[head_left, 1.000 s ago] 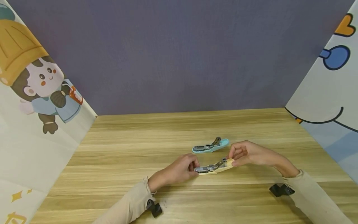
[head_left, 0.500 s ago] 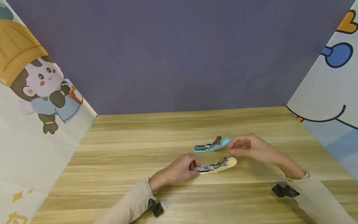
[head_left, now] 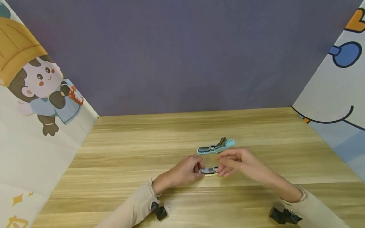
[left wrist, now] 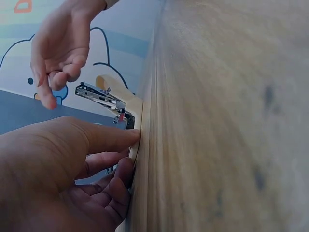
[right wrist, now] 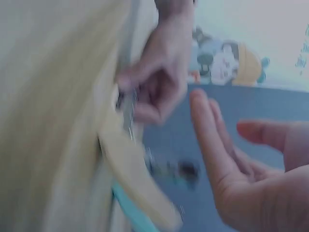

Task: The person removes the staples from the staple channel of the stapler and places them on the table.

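R hand (head_left: 239, 162) has moved left, loose, empty; L hand (head_left: 184, 171) pinching yellow stapler (head_left: 208, 171), wood tbl (head_left: 137, 139), grey wall (head_left: 185, 57) behind.

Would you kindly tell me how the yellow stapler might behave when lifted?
The yellow stapler will probably feel stiff, given its hard-looking shell. Its raised metal arm may swing, being spread open. That metal likely adds heft.

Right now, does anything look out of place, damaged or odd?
Nothing looks spilled or broken. The light-blue stapler and the cream stapler in the left hand both lie splayed open, metal parts raised, not folded shut. Faint dark specks mark the tabletop near the left sleeve; their cause is unclear.
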The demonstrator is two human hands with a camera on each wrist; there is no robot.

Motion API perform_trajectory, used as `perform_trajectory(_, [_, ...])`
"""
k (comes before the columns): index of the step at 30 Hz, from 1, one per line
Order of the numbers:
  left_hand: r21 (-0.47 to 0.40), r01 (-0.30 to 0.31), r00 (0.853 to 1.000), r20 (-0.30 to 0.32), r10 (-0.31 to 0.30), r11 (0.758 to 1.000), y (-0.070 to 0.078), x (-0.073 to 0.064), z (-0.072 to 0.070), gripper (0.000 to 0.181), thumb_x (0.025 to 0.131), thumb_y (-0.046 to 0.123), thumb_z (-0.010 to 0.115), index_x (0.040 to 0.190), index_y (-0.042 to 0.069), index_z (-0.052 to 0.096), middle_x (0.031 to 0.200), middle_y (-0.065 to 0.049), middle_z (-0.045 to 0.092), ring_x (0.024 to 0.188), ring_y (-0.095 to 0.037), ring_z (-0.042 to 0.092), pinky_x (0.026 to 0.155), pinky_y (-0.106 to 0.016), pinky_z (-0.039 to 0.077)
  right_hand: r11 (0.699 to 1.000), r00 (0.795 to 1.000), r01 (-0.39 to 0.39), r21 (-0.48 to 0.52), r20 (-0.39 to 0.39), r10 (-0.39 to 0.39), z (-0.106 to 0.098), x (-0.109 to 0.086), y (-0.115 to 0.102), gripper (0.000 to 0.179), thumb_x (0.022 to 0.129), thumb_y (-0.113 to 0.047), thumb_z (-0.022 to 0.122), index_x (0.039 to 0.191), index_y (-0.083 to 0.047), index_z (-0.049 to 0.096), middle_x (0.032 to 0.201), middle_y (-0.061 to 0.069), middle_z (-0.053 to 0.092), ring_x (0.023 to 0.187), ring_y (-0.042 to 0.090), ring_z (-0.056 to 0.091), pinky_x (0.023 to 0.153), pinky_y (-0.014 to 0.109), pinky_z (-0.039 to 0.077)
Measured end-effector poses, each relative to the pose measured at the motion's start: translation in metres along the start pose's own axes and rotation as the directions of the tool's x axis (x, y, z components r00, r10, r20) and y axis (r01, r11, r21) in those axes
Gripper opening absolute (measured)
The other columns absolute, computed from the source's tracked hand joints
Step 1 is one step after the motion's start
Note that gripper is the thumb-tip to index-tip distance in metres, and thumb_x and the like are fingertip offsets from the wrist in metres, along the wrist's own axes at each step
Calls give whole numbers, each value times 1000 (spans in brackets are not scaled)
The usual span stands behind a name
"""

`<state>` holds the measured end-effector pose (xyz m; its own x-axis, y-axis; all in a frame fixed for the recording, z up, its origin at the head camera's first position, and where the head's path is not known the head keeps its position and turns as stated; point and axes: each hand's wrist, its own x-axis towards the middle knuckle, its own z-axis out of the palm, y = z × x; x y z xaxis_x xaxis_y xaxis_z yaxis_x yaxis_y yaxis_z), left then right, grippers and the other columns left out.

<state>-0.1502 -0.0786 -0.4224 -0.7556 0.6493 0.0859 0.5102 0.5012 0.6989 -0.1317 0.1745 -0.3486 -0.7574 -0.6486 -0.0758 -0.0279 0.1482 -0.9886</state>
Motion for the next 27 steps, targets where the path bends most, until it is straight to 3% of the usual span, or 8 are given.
perform_trajectory(11, [31, -4, 1000, 1, 4, 1000, 0, 0, -2, 17, 85, 5, 76, 96, 8, 64, 84, 1, 59, 70, -3, 53, 63, -15, 49, 964, 993, -112, 240, 65, 99, 33, 9, 15, 50, 105, -14, 49, 140, 19, 36, 115, 28, 65, 106, 39, 66, 89, 47, 56])
perform_trajectory(27, [3, -3, 1000, 8, 3, 1000, 0, -1, -1, 19, 84, 6, 77, 97, 8, 64, 86, 3, 58, 72, -2, 54, 66, -15, 50, 942, 979, -195, 273, 105, 172, 34, 7, 31, 56, 103, -17, 48, 140, 23, 31, 101, 28, 69, 92, 39, 71, 74, 50, 59])
